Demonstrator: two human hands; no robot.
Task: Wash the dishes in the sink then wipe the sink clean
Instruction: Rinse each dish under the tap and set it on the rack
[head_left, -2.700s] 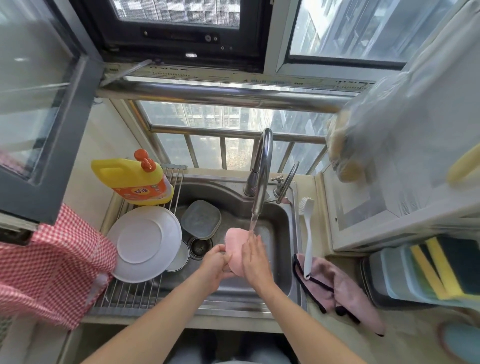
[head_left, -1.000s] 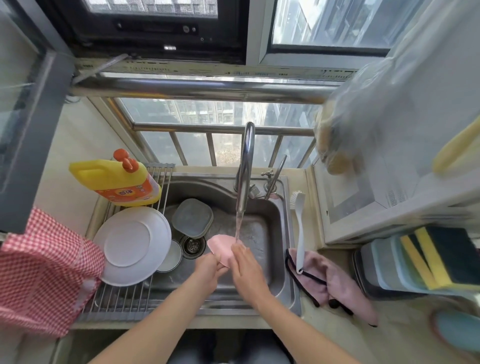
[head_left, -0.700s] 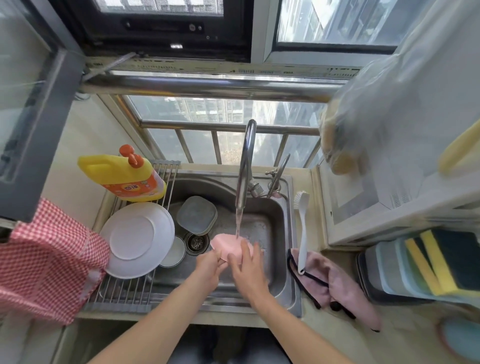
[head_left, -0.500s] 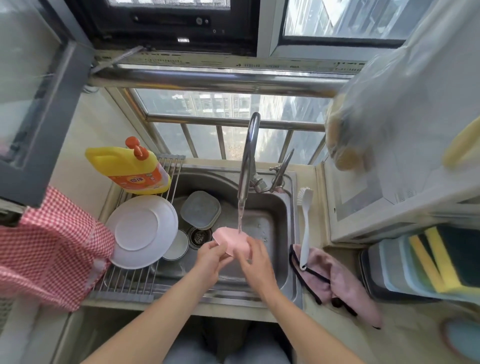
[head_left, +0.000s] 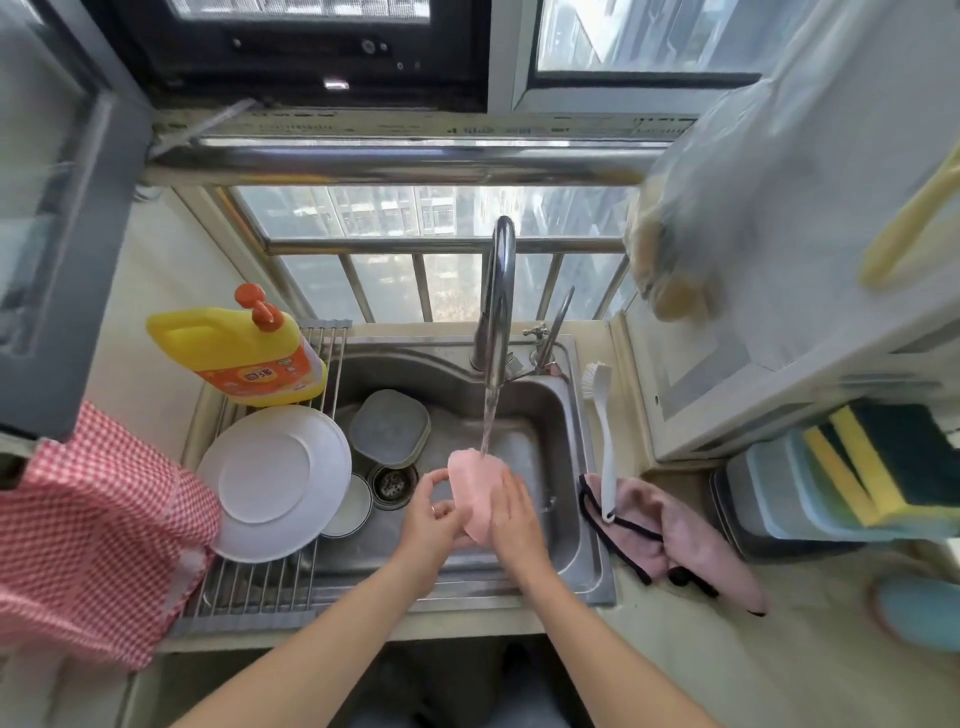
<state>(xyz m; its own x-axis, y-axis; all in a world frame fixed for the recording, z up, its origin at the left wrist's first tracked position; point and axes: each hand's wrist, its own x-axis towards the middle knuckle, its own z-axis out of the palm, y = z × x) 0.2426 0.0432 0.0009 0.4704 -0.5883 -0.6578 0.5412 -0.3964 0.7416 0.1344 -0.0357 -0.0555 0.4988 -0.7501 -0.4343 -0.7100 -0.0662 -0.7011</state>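
Observation:
Water runs from the faucet (head_left: 497, 296) onto a pink cloth (head_left: 474, 480) that I hold upright over the steel sink (head_left: 563, 415). My left hand (head_left: 430, 512) curls its fingers round the cloth's lower left edge. My right hand (head_left: 515, 514) lies against the cloth's right side with its fingers straight. A grey lidded container (head_left: 389, 427) and a small white bowl (head_left: 354, 506) sit in the basin by the drain (head_left: 390, 480). A white plate (head_left: 275, 480) rests on the roll-up rack (head_left: 249, 592) over the sink's left part.
A yellow detergent bottle (head_left: 244, 353) stands at the rack's back. A white brush (head_left: 602, 431) and a pink towel (head_left: 675, 535) lie on the counter right of the sink. Stacked sponges (head_left: 872, 467) sit further right. A red checked cloth (head_left: 88, 530) hangs at the left.
The pink cloth has turned from lying tilted under the stream to standing upright between my hands. Both hands stay over the basin; the view shifted slightly.

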